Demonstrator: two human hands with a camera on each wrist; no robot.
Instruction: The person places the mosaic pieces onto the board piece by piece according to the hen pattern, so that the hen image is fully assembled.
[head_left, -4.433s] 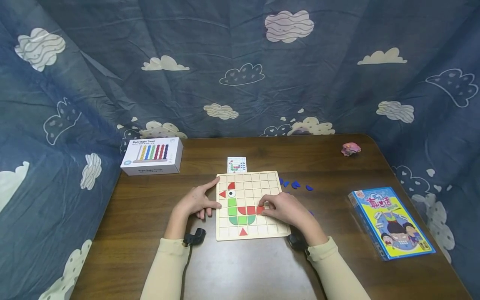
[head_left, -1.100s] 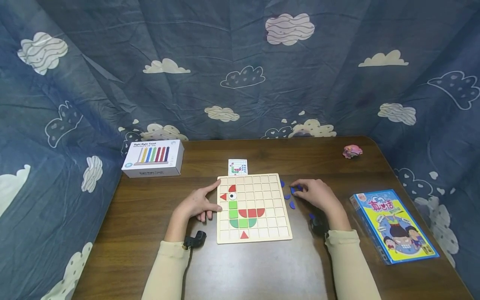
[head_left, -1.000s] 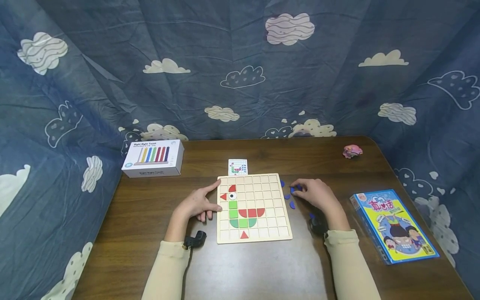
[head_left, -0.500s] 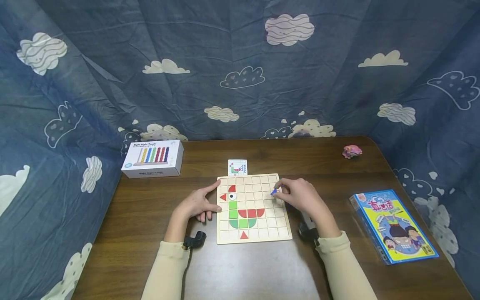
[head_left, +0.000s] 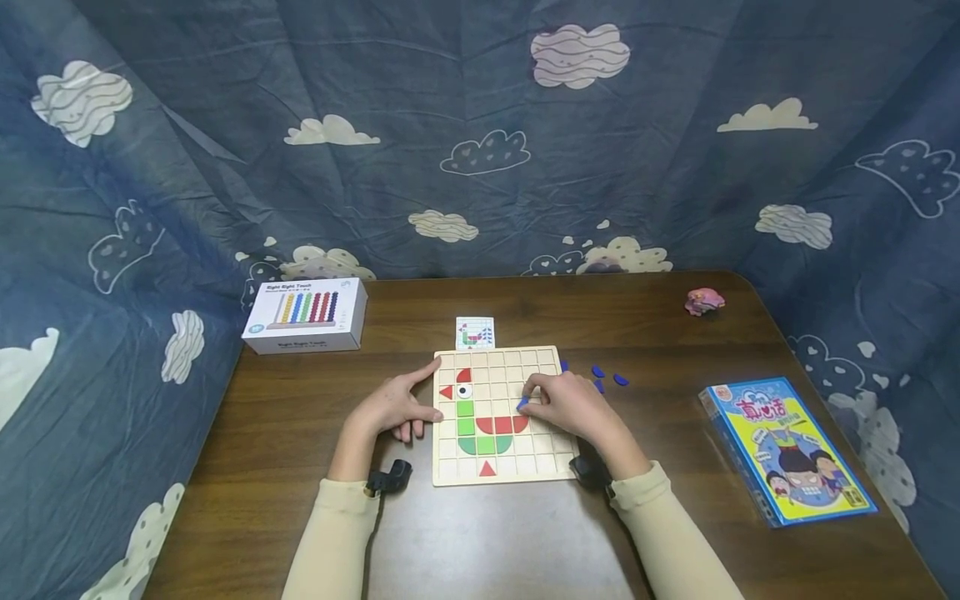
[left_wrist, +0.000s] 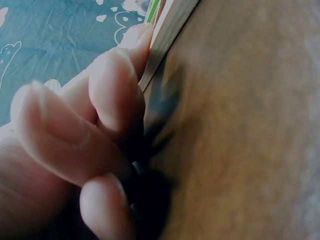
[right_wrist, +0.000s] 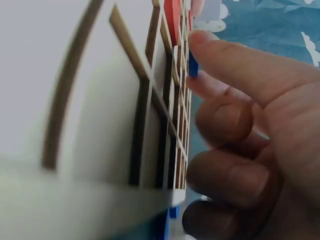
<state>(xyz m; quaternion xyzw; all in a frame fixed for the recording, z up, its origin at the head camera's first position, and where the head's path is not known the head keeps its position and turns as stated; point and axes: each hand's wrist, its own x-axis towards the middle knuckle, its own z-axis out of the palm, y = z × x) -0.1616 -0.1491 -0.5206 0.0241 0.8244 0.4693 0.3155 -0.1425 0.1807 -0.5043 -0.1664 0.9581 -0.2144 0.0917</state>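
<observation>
A square wooden grid board (head_left: 498,372) holds red and green flat pieces and a white eye piece, laid out like a bird. My left hand (head_left: 392,407) touches the board's left edge with a spread index finger and thumb; its other fingers bend beneath the palm. Between thumb and index finger, my right hand (head_left: 576,406) pinches a small blue piece (head_left: 522,403), just above the red row's right end. The right wrist view shows that blue piece (right_wrist: 193,65) at the grid surface, partly covered by the fingers. Several loose blue pieces (head_left: 620,379) lie right of the board.
Behind the board lies a small pattern card (head_left: 476,332) with a coloured bird design. A white box (head_left: 305,317) stands at the back left. On the right are a blue and yellow box (head_left: 787,450) and a small pink figure (head_left: 704,302).
My right hand picked up a blue piece from the table and carried it left over the board, to just above the red row. The left hand stays at the board's edge.
</observation>
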